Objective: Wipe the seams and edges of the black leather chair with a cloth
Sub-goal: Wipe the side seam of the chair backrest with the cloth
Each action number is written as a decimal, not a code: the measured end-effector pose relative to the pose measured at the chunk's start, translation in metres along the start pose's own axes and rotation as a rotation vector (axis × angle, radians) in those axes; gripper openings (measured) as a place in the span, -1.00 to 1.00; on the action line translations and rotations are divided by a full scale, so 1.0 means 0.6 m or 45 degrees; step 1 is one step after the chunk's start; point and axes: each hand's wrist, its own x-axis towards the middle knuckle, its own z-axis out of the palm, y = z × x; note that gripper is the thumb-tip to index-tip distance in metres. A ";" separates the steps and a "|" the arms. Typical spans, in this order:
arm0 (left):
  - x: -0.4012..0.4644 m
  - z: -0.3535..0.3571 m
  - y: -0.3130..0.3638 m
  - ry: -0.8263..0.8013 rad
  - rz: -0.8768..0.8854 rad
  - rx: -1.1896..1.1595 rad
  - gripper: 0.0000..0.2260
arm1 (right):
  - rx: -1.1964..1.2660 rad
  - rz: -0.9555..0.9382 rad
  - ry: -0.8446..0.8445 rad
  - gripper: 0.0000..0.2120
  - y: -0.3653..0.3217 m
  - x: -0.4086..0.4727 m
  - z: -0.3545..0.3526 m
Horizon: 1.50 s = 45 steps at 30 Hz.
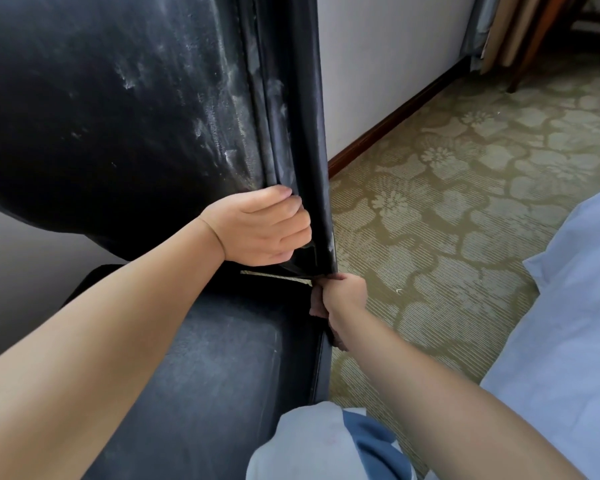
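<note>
The black leather chair fills the left side, its dusty, streaked backrest (118,109) above and its seat (205,375) below. My left hand (260,230) is closed around the piped seam on the backrest's right edge (291,133), near its bottom. My right hand (340,296) is fisted just below, at the corner where the backrest meets the seat's right edge. A small dark scrap of cloth (336,339) shows under that wrist, pressed against the seat edge. The rest of the cloth is hidden in the fist.
Patterned green carpet (447,220) lies to the right of the chair. A white wall with a wooden skirting board (395,116) runs behind. Pale blue fabric (575,323) is at the right, and more pale fabric (319,448) at the bottom. Wooden furniture legs (534,46) stand far right.
</note>
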 end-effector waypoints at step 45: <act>0.000 0.002 0.004 -0.021 -0.039 0.025 -0.81 | -0.234 -1.305 0.499 -0.87 -0.009 -0.050 0.019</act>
